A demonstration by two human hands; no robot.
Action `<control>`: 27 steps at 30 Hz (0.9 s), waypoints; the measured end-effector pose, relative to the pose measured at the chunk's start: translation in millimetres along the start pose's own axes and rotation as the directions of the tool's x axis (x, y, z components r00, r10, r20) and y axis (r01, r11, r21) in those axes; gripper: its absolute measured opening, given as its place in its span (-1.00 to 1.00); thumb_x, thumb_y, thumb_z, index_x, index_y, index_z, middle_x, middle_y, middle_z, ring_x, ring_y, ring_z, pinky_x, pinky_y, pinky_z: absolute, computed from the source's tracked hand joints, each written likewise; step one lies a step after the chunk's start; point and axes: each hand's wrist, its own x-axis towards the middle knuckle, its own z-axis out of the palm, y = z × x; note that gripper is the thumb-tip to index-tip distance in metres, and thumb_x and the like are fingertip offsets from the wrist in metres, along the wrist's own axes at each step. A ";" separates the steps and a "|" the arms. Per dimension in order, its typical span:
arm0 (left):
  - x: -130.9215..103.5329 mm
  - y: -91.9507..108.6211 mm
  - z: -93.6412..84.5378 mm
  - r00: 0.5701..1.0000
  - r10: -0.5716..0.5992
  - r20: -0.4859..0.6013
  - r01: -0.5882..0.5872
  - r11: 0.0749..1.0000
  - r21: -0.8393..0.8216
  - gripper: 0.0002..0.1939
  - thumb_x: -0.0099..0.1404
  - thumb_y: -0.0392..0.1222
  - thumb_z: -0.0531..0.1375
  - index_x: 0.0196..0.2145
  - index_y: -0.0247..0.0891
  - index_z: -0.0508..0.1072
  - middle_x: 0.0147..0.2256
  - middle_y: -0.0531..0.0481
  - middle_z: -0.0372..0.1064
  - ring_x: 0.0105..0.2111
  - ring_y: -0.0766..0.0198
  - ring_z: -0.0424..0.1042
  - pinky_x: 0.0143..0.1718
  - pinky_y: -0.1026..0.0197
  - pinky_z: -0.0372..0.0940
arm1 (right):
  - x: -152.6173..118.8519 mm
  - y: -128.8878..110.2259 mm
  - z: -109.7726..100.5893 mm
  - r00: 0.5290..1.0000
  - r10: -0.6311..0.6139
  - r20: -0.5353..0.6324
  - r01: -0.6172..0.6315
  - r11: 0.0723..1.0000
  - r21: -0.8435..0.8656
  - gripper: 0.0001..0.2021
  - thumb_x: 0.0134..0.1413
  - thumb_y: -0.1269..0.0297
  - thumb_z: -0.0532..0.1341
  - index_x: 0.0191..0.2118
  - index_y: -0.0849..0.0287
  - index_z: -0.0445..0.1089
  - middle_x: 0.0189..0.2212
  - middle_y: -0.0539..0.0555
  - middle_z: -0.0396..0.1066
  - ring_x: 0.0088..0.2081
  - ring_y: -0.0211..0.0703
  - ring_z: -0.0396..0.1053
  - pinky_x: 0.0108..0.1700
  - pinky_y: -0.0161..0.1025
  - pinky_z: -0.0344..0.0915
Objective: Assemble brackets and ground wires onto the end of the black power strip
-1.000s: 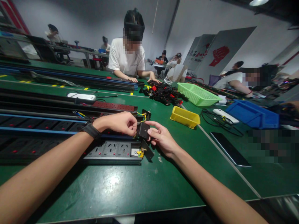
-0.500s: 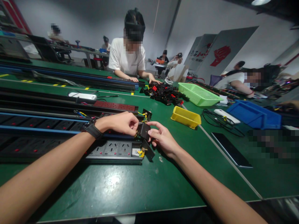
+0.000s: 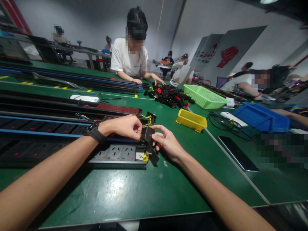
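Nearest: bare green table (image 3: 115, 199), then the front strip (image 3: 113, 155), sockets up, its end flap (image 3: 153, 156) angled out w/ a yellow-green wire (image 3: 145, 157) at the screw.

Just behind, at the R end of the mid strip (image 3: 57, 129), is the small black plate (image 3: 147, 134), bent & tilted, btwn both hands. R hand (image 3: 167, 142): thumb tip on plate face, index along its top edge, gap only as wide as plate; other fingers loosely curled below. So R has it. L hand (image 3: 131, 127): fingers curled in tight, tips by plate's L side; can't tell what, if anything, they pinch.

To do this bit well, I'd say: keep R grip light but firm so plate doesn't twist; let L do the fine work at the strip end; mind any wire there, don't trap it under the plate edge. Flap in front sits v. close, could snag R fingertips. Plate prob. stiff, thin-edged.

Further: phone (image 3: 237, 154) & yellow bin (image 3: 192, 122) off to R, well apart; red strip (image 3: 120, 109) behind L hand; then black pile (image 3: 168, 96), co-worker's hand (image 3: 156, 78) just beside it.
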 end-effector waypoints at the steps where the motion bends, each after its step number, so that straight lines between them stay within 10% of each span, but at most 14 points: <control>1: 0.1 0.2 0.1 1.000 -0.002 0.000 0.002 1.000 -0.003 -0.85 0.04 -0.12 0.24 -0.50 -0.26 0.49 -0.57 0.09 0.33 -0.56 0.33 0.22 -0.53 0.28 0.08 | -0.1 -0.1 0.0 1.000 -0.001 0.003 0.001 1.000 0.000 -0.49 -0.04 0.12 0.42 0.03 0.12 0.32 -0.50 -0.10 0.40 -0.51 -0.28 0.35 -0.59 -0.42 0.24; 27: -2.6 6.2 -2.5 0.998 -0.055 0.015 0.055 0.998 -0.002 -0.83 0.09 -0.13 0.19 -0.54 -0.27 0.48 -0.61 0.08 0.35 -0.59 0.33 0.27 -0.54 0.28 0.08 | -0.8 1.5 -1.7 1.000 -0.012 0.015 0.012 1.000 -0.005 -0.46 -0.03 0.06 0.45 0.02 0.11 0.32 -0.49 -0.08 0.41 -0.48 -0.24 0.38 -0.54 -0.37 0.29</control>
